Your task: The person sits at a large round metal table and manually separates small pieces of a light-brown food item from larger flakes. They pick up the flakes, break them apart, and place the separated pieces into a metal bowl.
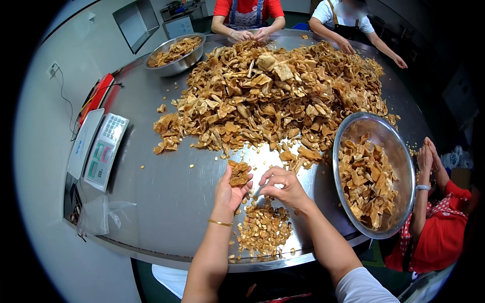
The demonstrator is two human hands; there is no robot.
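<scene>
On the palm of my left hand [231, 189] rests a brown, wrinkled dried food piece [238, 173], kept in place by the thumb and fingers. Just to its right, my right hand [284, 187] is curled with thumb and forefinger tips close together. Whether anything small is between those tips I cannot tell. Below both hands lies a heap of small, pale, nut-like pieces [261, 231] close to the table's near edge. Beyond the hands rises a large pile of dried brown pieces [265, 98], with loose bits scattered along its front.
A steel bowl [403, 181] of dried pieces stands at right, another bowl [193, 60] at far left. On the left of the steel table [163, 204] are a digital scale [104, 151] and a clear plastic bag [94, 216]. Three co-workers' hands are around the table.
</scene>
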